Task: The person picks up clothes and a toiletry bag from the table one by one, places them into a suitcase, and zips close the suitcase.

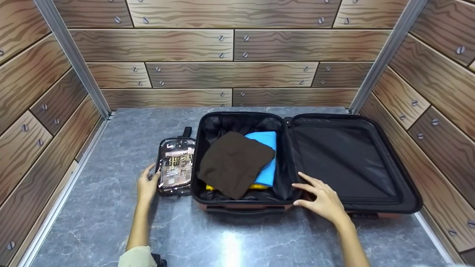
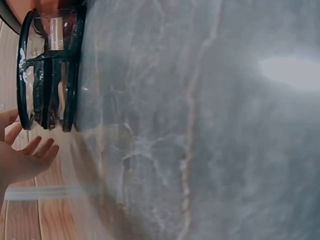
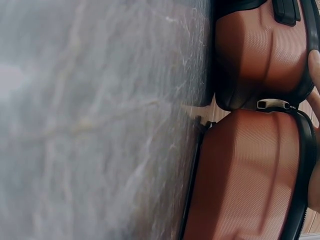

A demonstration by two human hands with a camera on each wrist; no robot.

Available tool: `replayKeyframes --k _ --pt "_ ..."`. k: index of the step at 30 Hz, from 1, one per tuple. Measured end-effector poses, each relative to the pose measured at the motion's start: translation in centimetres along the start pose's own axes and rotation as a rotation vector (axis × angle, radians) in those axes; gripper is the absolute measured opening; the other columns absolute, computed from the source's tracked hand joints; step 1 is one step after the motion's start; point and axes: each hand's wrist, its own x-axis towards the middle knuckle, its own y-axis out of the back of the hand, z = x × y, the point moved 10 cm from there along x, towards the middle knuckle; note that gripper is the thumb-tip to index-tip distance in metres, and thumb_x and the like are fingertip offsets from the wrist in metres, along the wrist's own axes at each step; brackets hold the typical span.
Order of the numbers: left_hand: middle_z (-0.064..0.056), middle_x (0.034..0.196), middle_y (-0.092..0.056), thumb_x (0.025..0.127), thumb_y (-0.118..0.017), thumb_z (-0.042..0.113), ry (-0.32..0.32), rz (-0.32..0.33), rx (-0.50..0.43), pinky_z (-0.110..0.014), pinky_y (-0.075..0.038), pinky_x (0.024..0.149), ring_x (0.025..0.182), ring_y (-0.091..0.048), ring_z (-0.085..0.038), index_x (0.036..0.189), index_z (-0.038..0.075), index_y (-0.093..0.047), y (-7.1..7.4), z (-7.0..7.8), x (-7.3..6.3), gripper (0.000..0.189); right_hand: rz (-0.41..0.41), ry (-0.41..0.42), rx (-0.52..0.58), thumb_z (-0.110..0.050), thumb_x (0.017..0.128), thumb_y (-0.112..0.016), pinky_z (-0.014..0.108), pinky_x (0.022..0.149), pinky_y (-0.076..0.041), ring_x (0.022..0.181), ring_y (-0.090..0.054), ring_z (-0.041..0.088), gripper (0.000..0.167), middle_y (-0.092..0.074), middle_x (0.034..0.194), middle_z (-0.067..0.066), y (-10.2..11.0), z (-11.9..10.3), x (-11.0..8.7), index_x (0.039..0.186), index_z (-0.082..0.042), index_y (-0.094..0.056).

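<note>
A clear toiletry bag (image 1: pixel 176 163) with black trim and gold lettering lies against the left side of the spread-apart suitcase (image 1: pixel 241 203). My left hand (image 1: pixel 147 187) is at the bag's left edge, fingers loosely bent and not wrapped around it. In the left wrist view, the bag (image 2: pixel 50 70) shows its side, packed with small items. My right hand (image 1: pixel 324 200) has its fingers spread, with the tips at the suitcase's near right corner by the lid (image 1: pixel 341 163). Inside the suitcase, a folded dark brown cloth (image 1: pixel 235 159) covers part of a blue cloth (image 1: pixel 268 174) and a yellow cloth (image 1: pixel 210 188).
The suitcase lid lies flat to the right, close to the right wood-pattern wall (image 1: pixel 441 148). Grey marbled tabletop (image 1: pixel 107 185) extends to the left and in front. A metal zipper pull (image 3: pixel 273 104) and the orange shell (image 3: pixel 245 175) show in the right wrist view.
</note>
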Motion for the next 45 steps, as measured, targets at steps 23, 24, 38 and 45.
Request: replayKeyframes --k 23,24,38,45 --pt "-0.034 0.126 -0.044 0.079 -0.059 -0.009 0.063 -0.208 -0.18 -0.021 -0.045 0.073 0.105 -0.05 -0.039 0.129 -0.007 -0.045 -2.6 -1.0 0.8 0.052 0.036 0.039 -0.015 -0.05 0.067 -0.074 0.049 0.083 -0.041 0.116 -0.047 0.023 0.053 -0.043 0.138 -0.007 0.5 -0.2 0.0 0.117 -0.033 -0.065" --pt "-0.035 0.125 -0.043 0.078 -0.058 -0.011 0.066 -0.229 -0.183 -0.019 -0.044 0.071 0.106 -0.05 -0.041 0.129 -0.008 -0.043 -2.6 -0.8 0.9 0.054 0.038 0.039 -0.017 -0.05 0.067 -0.074 0.048 0.083 -0.041 0.116 -0.047 0.023 0.053 -0.043 0.138 -0.007 0.5 -0.2 0.0 0.116 -0.033 -0.065" --pt "-0.027 0.126 -0.041 0.082 -0.061 0.002 0.187 -0.401 -0.359 -0.021 -0.047 0.057 0.073 -0.056 -0.011 0.139 0.006 -0.037 -2.7 -2.2 0.5 0.062 0.014 0.024 -0.011 -0.053 0.069 -0.072 0.048 0.084 -0.041 0.117 -0.046 0.022 0.053 -0.042 0.139 -0.007 0.0 -0.2 0.1 0.117 -0.032 -0.064" --pt "-0.026 0.136 -0.033 0.09 -0.05 0.003 0.162 -0.315 -0.285 -0.033 -0.036 0.089 0.104 -0.044 -0.028 0.137 0.0 -0.037 -2.9 -2.2 0.6 0.049 0.009 0.016 -0.014 -0.053 0.069 -0.072 0.048 0.084 -0.04 0.117 -0.046 0.023 0.053 -0.042 0.138 -0.006 -0.1 -0.1 0.0 0.117 -0.033 -0.064"
